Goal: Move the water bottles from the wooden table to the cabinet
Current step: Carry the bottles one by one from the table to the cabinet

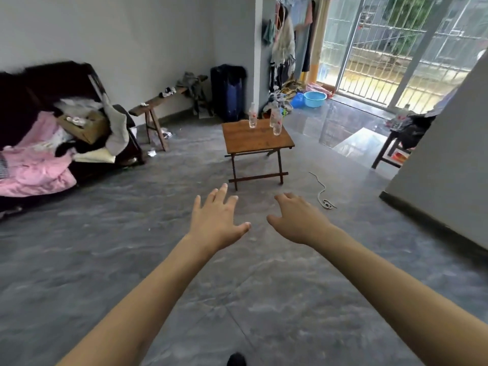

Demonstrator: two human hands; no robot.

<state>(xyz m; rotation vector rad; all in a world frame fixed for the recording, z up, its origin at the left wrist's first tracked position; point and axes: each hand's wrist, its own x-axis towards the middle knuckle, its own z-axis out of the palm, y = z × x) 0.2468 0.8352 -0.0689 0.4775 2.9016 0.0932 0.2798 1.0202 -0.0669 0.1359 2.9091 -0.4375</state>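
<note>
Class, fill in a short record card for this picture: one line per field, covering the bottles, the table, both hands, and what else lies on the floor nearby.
bottles: three clear water bottles, upright, red labels
bottle position: far end of the wooden table
left hand: open, fingers spread, holding nothing
right hand: open, fingers loosely bent, holding nothing
hands to table: short of it, over the grey floor
floor nearby: a thin cord right of the table
task state: no bottle picked up yet

You can't read the red labels on the blurred clear plastic water bottles [252,116]; two at right overlap, perhaps three altogether.
</note>
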